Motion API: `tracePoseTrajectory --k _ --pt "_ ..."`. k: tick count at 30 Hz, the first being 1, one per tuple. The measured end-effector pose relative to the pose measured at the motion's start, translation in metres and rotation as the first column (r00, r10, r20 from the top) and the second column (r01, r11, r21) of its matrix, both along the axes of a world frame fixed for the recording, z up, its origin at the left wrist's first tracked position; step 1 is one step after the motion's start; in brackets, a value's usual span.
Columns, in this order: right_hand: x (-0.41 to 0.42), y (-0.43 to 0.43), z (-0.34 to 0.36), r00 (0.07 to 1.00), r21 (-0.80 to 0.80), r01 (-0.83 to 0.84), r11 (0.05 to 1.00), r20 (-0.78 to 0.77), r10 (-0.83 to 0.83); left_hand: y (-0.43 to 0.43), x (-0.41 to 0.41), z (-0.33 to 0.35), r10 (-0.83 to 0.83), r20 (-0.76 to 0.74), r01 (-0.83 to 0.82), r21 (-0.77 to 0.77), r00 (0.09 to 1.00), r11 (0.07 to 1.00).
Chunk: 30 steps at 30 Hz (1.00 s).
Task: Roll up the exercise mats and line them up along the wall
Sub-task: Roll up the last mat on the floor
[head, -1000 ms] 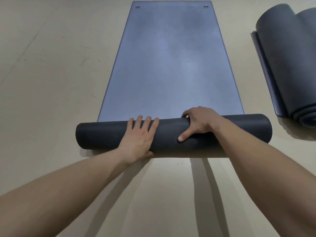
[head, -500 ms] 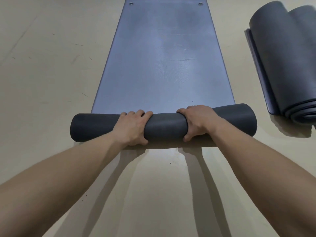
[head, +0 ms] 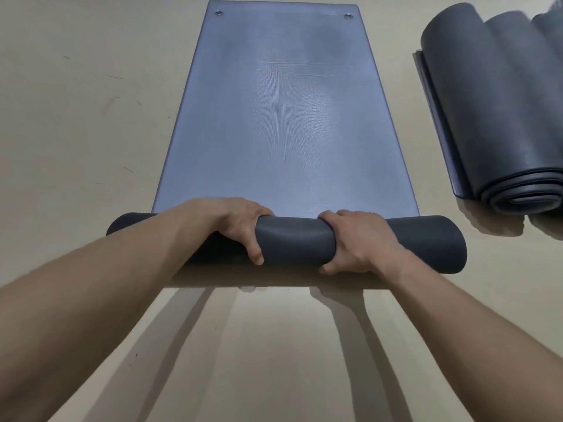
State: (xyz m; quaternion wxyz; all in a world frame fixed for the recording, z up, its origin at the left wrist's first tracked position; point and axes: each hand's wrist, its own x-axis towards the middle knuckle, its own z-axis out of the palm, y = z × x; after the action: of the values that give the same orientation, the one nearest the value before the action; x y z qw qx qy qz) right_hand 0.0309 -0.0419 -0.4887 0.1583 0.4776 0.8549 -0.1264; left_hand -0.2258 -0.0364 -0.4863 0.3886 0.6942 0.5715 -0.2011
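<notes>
exercise mat point(head: 274, 117) is seen in the head view laid flat on the floor point(head: 76, 117), stretching away from the person. its near end is already wound into a tight roll point(head: 294, 242) lying across its width. the roll is gripped near its middle by both hands. the left hand point(head: 234, 226) and the right hand point(head: 356, 242) are set a little apart, probably so that the pressure is spread evenly and the roll is kept straight. on each hand the fingers point(head: 345, 215) are curled over the far top of the roll and the thumb is pressed against the near side, so each hand is closed firmly around it. the foam between the hands is visibly squeezed, which suggests the coil is being kept tight. most of the mat's length is not yet rolled, up to the two eyelets point(head: 218, 12) at the far end. a second mat point(head: 493, 117), loosely rolled with slack layers, lies well apart on the floor to the right. no wall is shown, so the lining-up is judged to lie ahead.
</notes>
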Motion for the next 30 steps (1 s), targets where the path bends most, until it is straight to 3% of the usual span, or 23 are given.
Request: tracePoseTrajectory --k 2,4,6,7,10,12,16,21,26,28,30 --pt "-0.005 0.022 0.007 1.000 -0.101 -0.010 0.995 0.014 0.012 -0.012 0.004 -0.001 -0.012 -0.079 0.029 0.212 0.997 0.977" --pt "-0.011 0.044 0.014 1.000 -0.235 0.017 0.972 0.018 -0.013 -0.040 0.017 -0.013 -0.016 -0.238 0.142 0.522 0.971 0.841" --pt "-0.014 0.050 0.013 1.000 -0.280 0.005 0.960 0.009 -0.003 -0.060 0.027 -0.026 -0.005 -0.310 0.209 0.631 0.951 0.747" --pt "-0.013 0.046 0.011 1.000 -0.219 -0.011 0.976 -0.002 0.011 -0.059 0.026 -0.028 0.007 -0.306 0.199 0.636 0.952 0.745" --pt "-0.003 0.013 -0.011 0.999 0.160 -0.037 0.986 0.018 0.034 -0.041 0.020 -0.019 0.005 -0.240 0.141 0.586 0.971 0.798" --pt "-0.003 0.003 -0.020 1.000 0.239 -0.023 0.971 0.025 0.017 -0.033 0.021 -0.015 -0.012 -0.228 0.141 0.562 0.974 0.815" --pt "-0.011 0.026 0.012 1.000 0.065 -0.019 0.998 0.005 0.019 -0.023 0.018 0.001 0.012 -0.134 0.048 0.433 0.991 0.900" --pt "-0.002 0.006 0.020 0.997 -0.215 -0.029 0.976 0.061 0.043 -0.034 0.026 0.005 -0.016 -0.044 0.020 0.096 0.999 0.995" --pt "-0.007 -0.043 -0.011 0.995 0.186 -0.099 0.977 0.008 0.099 -0.020 0.024 0.001 0.048 0.018 -0.047 -0.018 0.999 0.999" --pt "-0.011 -0.038 -0.015 0.994 0.136 -0.105 0.985 0.009 0.105 -0.023 0.025 -0.004 0.047 -0.002 -0.047 -0.001 0.999 0.999" --pt "-0.016 -0.015 -0.011 0.994 0.035 -0.111 0.993 0.010 0.110 -0.039 0.025 -0.010 0.002 -0.100 0.020 0.222 0.995 0.975"
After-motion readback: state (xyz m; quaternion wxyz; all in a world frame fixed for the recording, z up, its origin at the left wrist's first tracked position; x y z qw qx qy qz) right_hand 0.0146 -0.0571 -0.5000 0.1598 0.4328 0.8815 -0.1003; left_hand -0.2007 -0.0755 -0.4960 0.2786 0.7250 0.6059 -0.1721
